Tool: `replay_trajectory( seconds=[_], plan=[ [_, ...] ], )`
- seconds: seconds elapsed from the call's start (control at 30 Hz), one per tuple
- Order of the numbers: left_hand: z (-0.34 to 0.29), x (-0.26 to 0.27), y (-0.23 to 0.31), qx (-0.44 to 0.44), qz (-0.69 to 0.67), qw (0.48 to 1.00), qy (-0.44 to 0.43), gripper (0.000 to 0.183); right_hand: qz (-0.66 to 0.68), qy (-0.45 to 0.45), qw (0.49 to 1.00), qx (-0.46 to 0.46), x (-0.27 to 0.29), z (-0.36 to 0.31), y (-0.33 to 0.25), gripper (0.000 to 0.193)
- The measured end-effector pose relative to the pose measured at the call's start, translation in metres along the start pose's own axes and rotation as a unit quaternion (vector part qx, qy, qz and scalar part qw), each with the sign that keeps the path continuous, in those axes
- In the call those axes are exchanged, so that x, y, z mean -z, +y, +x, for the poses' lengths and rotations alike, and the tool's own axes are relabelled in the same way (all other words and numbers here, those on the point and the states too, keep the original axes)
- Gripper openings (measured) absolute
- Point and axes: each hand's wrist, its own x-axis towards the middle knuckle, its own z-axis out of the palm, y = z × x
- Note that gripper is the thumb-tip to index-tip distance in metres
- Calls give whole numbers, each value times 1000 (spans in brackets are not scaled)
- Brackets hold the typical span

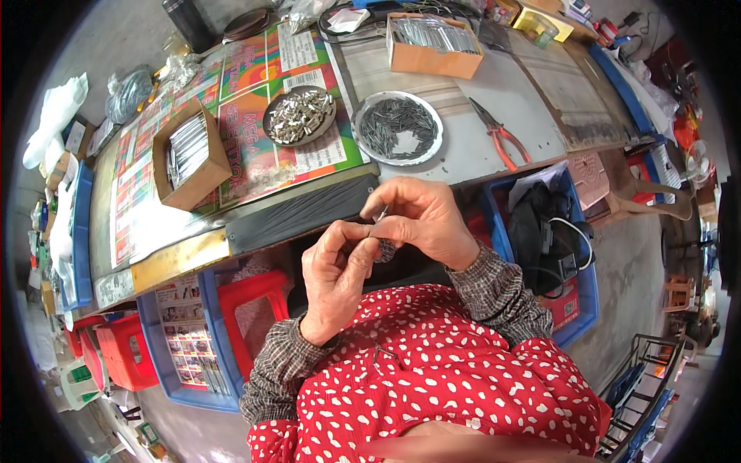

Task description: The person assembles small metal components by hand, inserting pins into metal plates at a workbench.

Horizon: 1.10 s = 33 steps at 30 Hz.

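In front of my chest, near the table's front edge, my two hands meet. My left hand [337,272] is closed in a pinch, and what lies between its fingertips is too small to name. Against it, my right hand [424,220] pinches thumb to finger, with a bit of shiny metal [380,214] showing there. Beyond the hands stands a white-rimmed bowl [360,123] of thin dark grey metal pieces [397,123]. To its left, a dark round dish [330,133] holds many short silvery cylinders [299,114].
Red-handled pliers [502,139] lie right of the bowl. Cardboard boxes of slim metallic rods stand at left [212,166] and at the back [432,62]. Below the table are blue crates [224,339], [590,301] and a red stool [247,297]. A black rack [644,386] stands low right.
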Motion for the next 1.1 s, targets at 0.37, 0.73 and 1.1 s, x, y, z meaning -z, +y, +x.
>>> replay_trajectory(
  seconds=[0.37, 0.73, 1.1],
  plan=[
    [1, 0, -6, -13, -28, 999, -9, 3, -27, 9, 1000, 15, -3, 3, 5, 17],
    [7, -1, -15, -187, 223, 956, 42, 4, -137, 38, 980, 140, 0, 2, 21, 21],
    [6, 4, -5, -1, 6, 997, -72, 5, -101, -53, 991, 71, 12, -5, 5, 16]
  ],
)
